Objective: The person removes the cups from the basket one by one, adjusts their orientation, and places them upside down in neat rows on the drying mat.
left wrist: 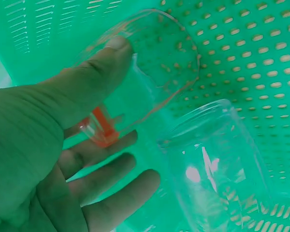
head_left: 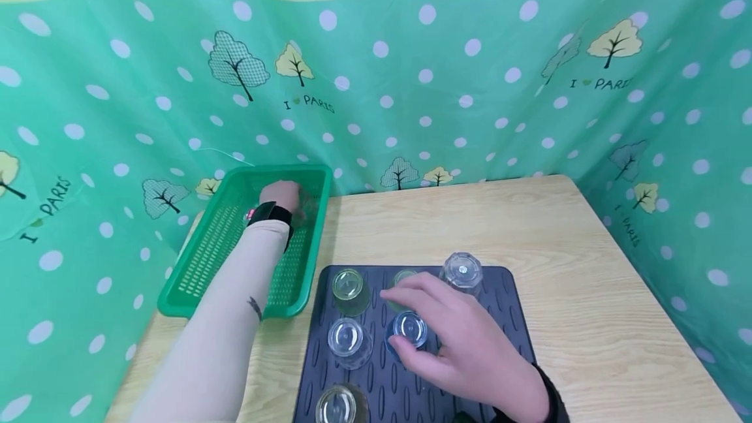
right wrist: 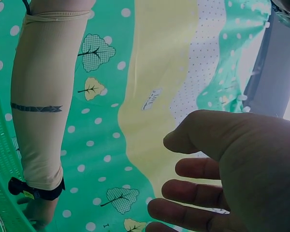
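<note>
My left hand (head_left: 283,196) is deep in the green perforated plastic basket (head_left: 208,250) at the table's left edge, and the left wrist view shows it taking hold of a clear glass tumbler with an orange mark near its base (left wrist: 145,72): the thumb lies along the glass wall while the other fingers curl loosely beneath it. A second clear, ribbed glass jar (left wrist: 217,164) lies on its side just beside it on the basket floor. I judge this to be the pick-up step, with one glass being lifted out to join those on the mat.

My right hand (head_left: 464,344) is relaxed, fingers spread and lightly bent, hovering over or resting on the dark grey ribbed rubber mat (head_left: 517,318) near the front of the pale wooden table (head_left: 587,247); it grasps nothing. Its fingertips lie just beside a small blue-tinted upturned glass (head_left: 409,328). Around it stand other upturned glasses: a greenish one (head_left: 349,289) at the mat's back left, a clear one (head_left: 348,341) in front of that, a faceted clear one (head_left: 463,271) at the back right, and another (head_left: 337,405) at the near edge.

The next move, as I read it, calls for a firmer grip, since smooth glass can slip, then a tilt so the mouth faces down, and a free spot on the mat's ridges. A green polka-dot cloth with trees (head_left: 411,83) walls in the table.
</note>
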A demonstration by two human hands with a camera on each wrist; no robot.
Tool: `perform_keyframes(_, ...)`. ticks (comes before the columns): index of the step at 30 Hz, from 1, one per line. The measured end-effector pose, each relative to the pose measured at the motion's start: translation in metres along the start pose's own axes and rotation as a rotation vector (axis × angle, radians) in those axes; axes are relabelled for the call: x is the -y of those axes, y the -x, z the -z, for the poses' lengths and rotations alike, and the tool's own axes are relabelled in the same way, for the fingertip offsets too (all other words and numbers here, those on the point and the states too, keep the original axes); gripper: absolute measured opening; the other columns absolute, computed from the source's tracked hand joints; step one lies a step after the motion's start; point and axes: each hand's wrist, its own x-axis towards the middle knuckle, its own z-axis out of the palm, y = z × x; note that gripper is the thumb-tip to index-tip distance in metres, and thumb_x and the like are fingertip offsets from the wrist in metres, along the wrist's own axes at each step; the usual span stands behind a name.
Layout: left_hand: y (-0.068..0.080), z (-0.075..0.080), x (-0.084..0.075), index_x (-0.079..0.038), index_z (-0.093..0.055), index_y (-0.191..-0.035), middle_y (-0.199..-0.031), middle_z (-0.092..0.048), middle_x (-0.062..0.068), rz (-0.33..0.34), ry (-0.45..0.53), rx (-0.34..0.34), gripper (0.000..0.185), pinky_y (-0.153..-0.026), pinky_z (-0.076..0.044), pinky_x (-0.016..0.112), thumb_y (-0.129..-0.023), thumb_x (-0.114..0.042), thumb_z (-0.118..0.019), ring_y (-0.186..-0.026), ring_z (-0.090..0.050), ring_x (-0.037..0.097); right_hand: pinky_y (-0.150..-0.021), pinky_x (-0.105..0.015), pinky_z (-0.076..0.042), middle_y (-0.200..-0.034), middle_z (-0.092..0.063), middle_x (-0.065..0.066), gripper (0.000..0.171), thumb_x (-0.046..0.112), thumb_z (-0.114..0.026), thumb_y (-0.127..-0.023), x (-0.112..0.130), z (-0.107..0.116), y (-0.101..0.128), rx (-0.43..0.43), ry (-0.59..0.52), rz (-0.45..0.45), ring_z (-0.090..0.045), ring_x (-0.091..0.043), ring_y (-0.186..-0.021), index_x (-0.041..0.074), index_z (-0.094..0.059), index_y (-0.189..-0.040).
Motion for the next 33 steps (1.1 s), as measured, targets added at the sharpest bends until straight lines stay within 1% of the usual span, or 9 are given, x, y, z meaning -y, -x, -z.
perform_keyframes(4,0.003,-0.012,0.010,-0.001,-0.074,-0.117,-0.111,-0.073,0.023,0.025,0.048,-0.018,0.045,-0.085,-0.058,0.054,-0.084,-0.031,-0.087,-0.101,-0.069,0.040,-0.077,-0.015,-0.051,-0.124,-0.063,0.001,0.039,0.020,-0.070,-0.098,0.006,-0.001,0.001,0.023,-0.030,-0.001,-0.064,-0.007,-0.097,0.015,-0.062,-0.136)
perform_keyframes(8,0.021,-0.010,0.023,0.001,-0.070,-0.119,-0.107,-0.072,0.023,0.024,0.117,-0.077,0.050,-0.078,-0.059,0.054,-0.086,-0.033,-0.085,-0.095,-0.069,0.041,-0.081,-0.017,-0.052,-0.125,-0.063,0.000,0.042,0.016,-0.071,-0.096,0.008,-0.006,-0.001,0.009,-0.049,0.020,-0.064,-0.008,-0.098,0.014,-0.061,-0.137)
perform_keyframes(13,0.060,0.021,0.023,0.003,-0.048,-0.143,-0.131,-0.064,0.026,-0.001,0.376,-0.244,0.070,-0.091,-0.053,0.058,-0.090,-0.028,-0.082,-0.113,-0.063,0.045,-0.088,-0.024,-0.053,-0.128,-0.061,-0.001,0.043,0.017,-0.070,-0.097,0.006,-0.011,-0.001,-0.040,-0.038,-0.023,-0.062,-0.012,-0.108,0.014,-0.060,-0.138)
perform_keyframes(16,0.094,0.049,0.009,0.000,-0.042,-0.146,-0.140,-0.057,0.024,-0.056,0.500,-0.382,0.076,-0.097,-0.050,0.057,-0.089,-0.027,-0.084,-0.122,-0.058,0.043,-0.091,-0.028,-0.053,-0.132,-0.059,-0.003,0.049,0.013,-0.072,-0.094,0.004,-0.014,-0.001,-0.081,-0.057,-0.094,-0.059,-0.015,-0.111,0.014,-0.058,-0.140)
perform_keyframes(19,0.132,0.067,-0.014,-0.002,-0.047,-0.141,-0.135,-0.058,0.019,-0.169,0.526,-0.534,0.072,-0.099,-0.050,0.054,-0.086,-0.024,-0.087,-0.121,-0.057,0.037,-0.094,-0.029,-0.052,-0.136,-0.056,-0.004,0.058,0.007,-0.075,-0.091,0.001,-0.015,0.002,-0.124,-0.098,-0.178,-0.058,-0.016,-0.113,0.015,-0.054,-0.144)
perform_keyframes(24,0.186,0.062,-0.061,-0.003,-0.057,-0.137,-0.124,-0.063,0.018,-0.517,0.454,-0.745,0.069,-0.096,-0.055,0.048,-0.077,-0.013,-0.091,-0.108,-0.062,0.032,-0.106,-0.029,-0.048,-0.145,-0.050,-0.004,0.068,0.009,-0.078,-0.092,-0.003,-0.020,0.006,-0.165,-0.170,-0.247,-0.054,-0.017,-0.126,0.017,-0.045,-0.152)
perform_keyframes(26,0.205,0.053,-0.075,-0.005,-0.059,-0.138,-0.122,-0.064,0.019,-0.645,0.420,-0.778,0.072,-0.094,-0.057,0.048,-0.075,-0.013,-0.092,-0.107,-0.063,0.033,-0.107,-0.030,-0.048,-0.147,-0.049,-0.004,0.070,0.016,-0.079,-0.092,-0.003,-0.024,0.006,-0.164,-0.194,-0.239,-0.053,-0.017,-0.128,0.017,-0.043,-0.153)
perform_keyframes(28,0.223,0.041,-0.084,-0.007,-0.057,-0.141,-0.124,-0.064,0.019,-0.721,0.399,-0.777,0.078,-0.093,-0.056,0.050,-0.072,-0.015,-0.092,-0.108,-0.064,0.034,-0.106,-0.032,-0.049,-0.147,-0.049,-0.005,0.074,0.024,-0.081,-0.091,-0.002,-0.029,0.004,-0.149,-0.197,-0.213,-0.053,-0.017,-0.128,0.015,-0.042,-0.154)
perform_keyframes(33,0.257,0.010,-0.092,-0.004,-0.057,-0.137,-0.127,-0.065,0.014,-0.739,0.424,-0.727,0.083,-0.095,-0.054,0.053,-0.064,-0.014,-0.095,-0.113,-0.063,0.033,-0.096,-0.031,-0.054,-0.143,-0.052,-0.008,0.079,0.037,-0.084,-0.088,0.003,-0.043,-0.004,-0.099,-0.059,-0.113,-0.055,-0.020,-0.125,0.010,-0.046,-0.152)
